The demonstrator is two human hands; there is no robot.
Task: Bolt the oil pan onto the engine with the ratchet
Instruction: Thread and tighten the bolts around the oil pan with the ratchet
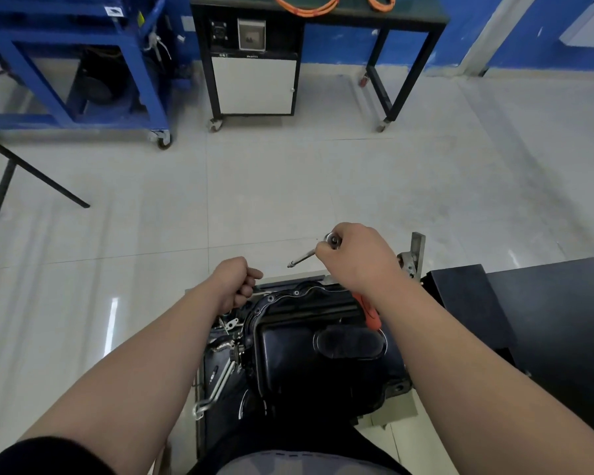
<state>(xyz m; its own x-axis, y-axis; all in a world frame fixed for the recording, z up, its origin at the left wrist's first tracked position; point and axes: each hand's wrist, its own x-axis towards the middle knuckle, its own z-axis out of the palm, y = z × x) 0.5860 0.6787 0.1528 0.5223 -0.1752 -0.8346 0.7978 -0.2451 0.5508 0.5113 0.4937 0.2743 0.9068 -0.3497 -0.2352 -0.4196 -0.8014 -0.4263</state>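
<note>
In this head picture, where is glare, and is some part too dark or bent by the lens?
Head view: white glare streaks lie on the glossy floor at left; the black oil pan is dim, its relief hard to read; the wide lens bows the floor joints; the ratchet in the right hand looks sharp, not blurred.

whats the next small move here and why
Probably lower the ratchet so its tip meets a bolt hole on the far rim of the oil pan: the right hand grips it by the head, and the tip hangs in air beyond the rim, seated on nothing.
</note>
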